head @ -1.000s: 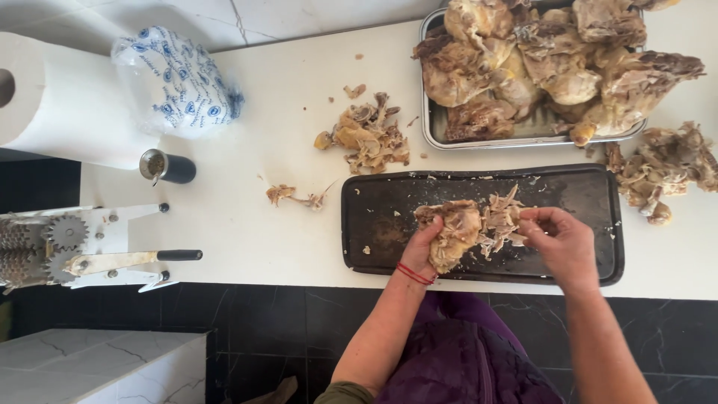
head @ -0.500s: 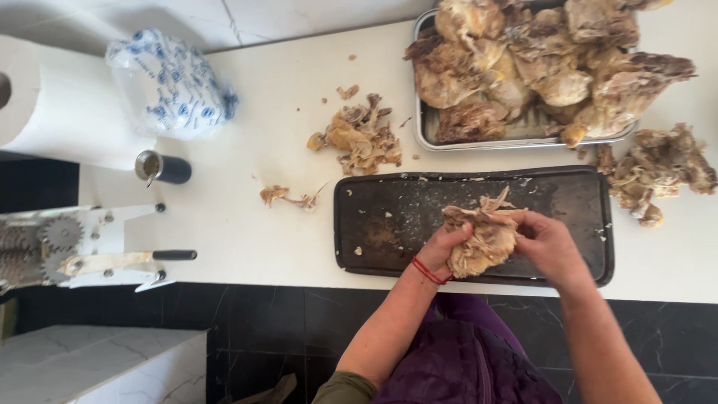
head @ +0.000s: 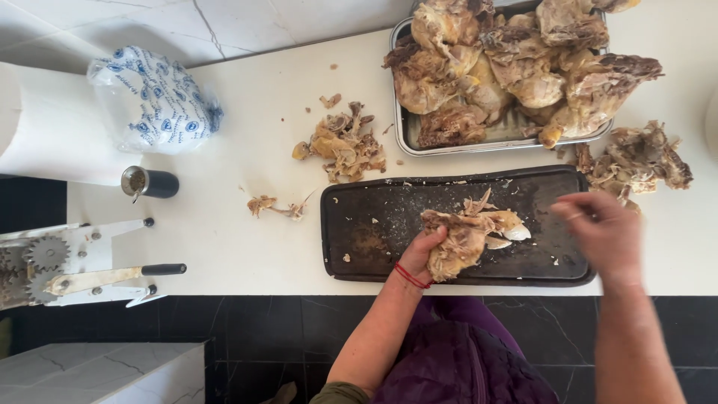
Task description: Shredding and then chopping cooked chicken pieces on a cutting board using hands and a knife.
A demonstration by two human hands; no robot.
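My left hand, with a red string at the wrist, grips a cooked chicken carcass piece over a dark rectangular board. Pale meat and bone stick out to the right of the piece. My right hand is blurred, off to the right above the board's right end, apart from the chicken, fingers loosely curled; whether it holds a scrap is unclear. A metal tray behind the board is heaped with cooked chickens.
A heap of bones and skin lies left of the tray, another heap to its right. A small bone scrap, a black-and-metal shaker, a blue-patterned bag, a paper roll and a geared white machine stand at left.
My right hand let go of the chicken piece and swung away to the right. My left hand keeps its hold on the piece over the board.
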